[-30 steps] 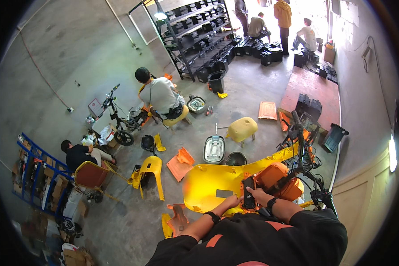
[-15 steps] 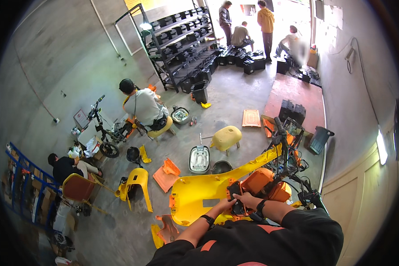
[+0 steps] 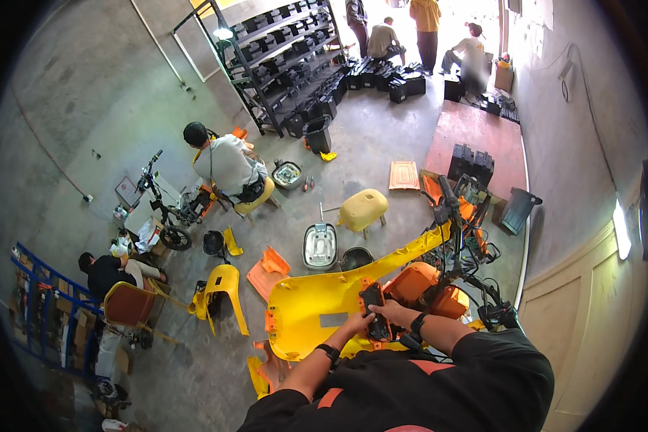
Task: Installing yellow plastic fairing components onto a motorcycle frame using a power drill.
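Note:
A long black part with orange edges is between my hands, over the large yellow body panel. I cannot make out its exact kind. My left hand grips its near left side with the fingers closed. On the other side my right hand is wrapped round it, thumb on top. Orange covers sit just beyond my right hand, on a partly stripped scooter with black handlebars and loose cables. The fingers' undersides are hidden.
A yellow stool and a grey-white tray-like shell stand ahead. Yellow fenders and an orange panel lie at left. A person sits on a stool, another on a chair. Shelves hold black boxes.
The whole view has shifted slightly, with the scene sitting a little higher and further left. Both hands stay on the black and orange part, which has hardly moved against the yellow panel.

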`<state>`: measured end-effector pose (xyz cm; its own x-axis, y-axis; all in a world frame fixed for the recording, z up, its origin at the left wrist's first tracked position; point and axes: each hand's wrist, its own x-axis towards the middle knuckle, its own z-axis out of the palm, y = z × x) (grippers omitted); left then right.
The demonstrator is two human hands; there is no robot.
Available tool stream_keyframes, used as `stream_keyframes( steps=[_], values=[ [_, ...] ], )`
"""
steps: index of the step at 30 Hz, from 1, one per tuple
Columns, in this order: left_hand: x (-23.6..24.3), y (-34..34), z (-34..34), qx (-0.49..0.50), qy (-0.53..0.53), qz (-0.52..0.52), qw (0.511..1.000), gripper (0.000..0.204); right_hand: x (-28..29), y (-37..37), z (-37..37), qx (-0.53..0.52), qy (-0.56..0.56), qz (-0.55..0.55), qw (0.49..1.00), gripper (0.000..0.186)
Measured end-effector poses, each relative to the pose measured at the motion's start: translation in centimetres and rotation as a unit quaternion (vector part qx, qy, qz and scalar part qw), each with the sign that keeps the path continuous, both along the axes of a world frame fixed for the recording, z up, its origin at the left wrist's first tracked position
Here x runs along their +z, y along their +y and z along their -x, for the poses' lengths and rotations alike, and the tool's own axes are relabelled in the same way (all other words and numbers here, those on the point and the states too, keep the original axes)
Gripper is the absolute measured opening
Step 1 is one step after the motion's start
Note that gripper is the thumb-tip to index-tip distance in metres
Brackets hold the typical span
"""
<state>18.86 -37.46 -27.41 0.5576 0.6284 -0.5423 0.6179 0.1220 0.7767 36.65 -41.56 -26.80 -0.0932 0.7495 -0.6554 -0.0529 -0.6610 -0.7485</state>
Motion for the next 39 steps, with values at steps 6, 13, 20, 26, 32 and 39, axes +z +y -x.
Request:
stream_keyframes(
  steps=[6, 13, 20, 26, 32, 39],
  values=[
    [2.5, 2.5, 1.7, 0.041, 0.049, -0.125, 0.99, 0.048, 0.1, 0.0, 0.2, -0.061, 0.048, -0.039, 0.996, 0.041],
    [7.3, 6.1, 2.7, 0.271, -0.229, 0.15, 0.923, 0.027, 2.3, 1.0, 0.8, -0.074, 0.083, -0.013, 0.994, 0.039],
    [11.3, 6.5, -1.1, 0.205, -0.099, 0.097, 0.969, 0.024, 5.5, 0.3, 1.1, -0.024, 0.068, 0.003, 0.997, 0.048],
    [10.5, 7.0, -4.4, 0.244, -0.1, 0.028, 0.964, 0.025, 4.5, 0.0, 1.2, -0.024, 0.043, -0.009, 0.999, 0.048],
    [8.7, 8.6, -4.8, 0.293, -0.132, 0.06, 0.945, 0.022, 5.4, 0.0, 1.3, -0.028, 0.024, -0.012, 0.999, 0.044],
    [7.4, 9.5, -4.7, 0.139, -0.012, -0.119, 0.983, 0.026, 5.6, -0.2, 1.6, -0.042, -0.011, -0.066, 0.997, 0.05]
  ],
)
